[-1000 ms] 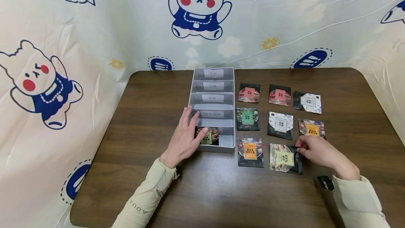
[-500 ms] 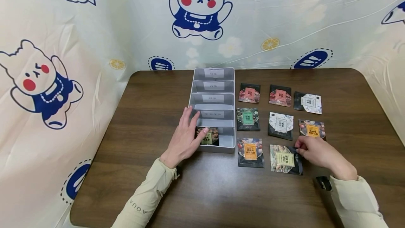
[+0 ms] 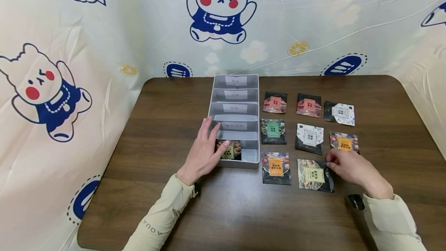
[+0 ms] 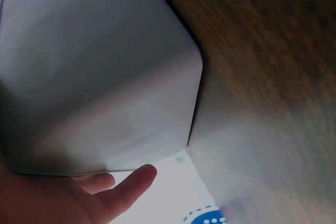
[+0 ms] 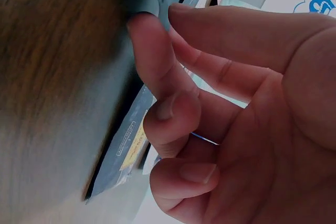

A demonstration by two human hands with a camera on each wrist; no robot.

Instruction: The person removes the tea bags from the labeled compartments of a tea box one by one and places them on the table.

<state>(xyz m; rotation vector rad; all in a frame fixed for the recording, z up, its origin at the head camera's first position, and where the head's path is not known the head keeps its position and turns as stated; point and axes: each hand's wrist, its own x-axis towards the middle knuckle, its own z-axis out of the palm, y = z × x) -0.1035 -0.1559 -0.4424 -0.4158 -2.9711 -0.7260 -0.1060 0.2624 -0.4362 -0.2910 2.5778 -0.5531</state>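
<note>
At the left side of a grey divided box (image 3: 240,164) rests my left hand (image 3: 200,156), fingers fairly straight along the rim. Its thumb reaches over a dark tea bag packet (image 3: 235,149) with a green label in the nearest compartment. The left wrist view shows the box's outer wall (image 4: 105,77) and fingertips at its rim. My right hand (image 3: 355,169) pinches the right edge of a green-labelled tea bag packet (image 3: 311,174) lying on the table. Thumb and index finger meet at that edge in the right wrist view, other fingers curled (image 5: 173,116).
Beside the box lie red packets (image 3: 275,104) (image 3: 308,106), white packets (image 3: 343,112) (image 3: 310,137), a green packet (image 3: 273,129) and orange-labelled packets (image 3: 276,167) (image 3: 343,141). Paper labels mark the box compartments. A printed curtain (image 3: 271,22) hangs behind the wooden table (image 3: 167,104).
Hardly anything differs. My right hand and forearm have shifted slightly while pinching the green-labelled packet's edge; my left hand stays on the box.
</note>
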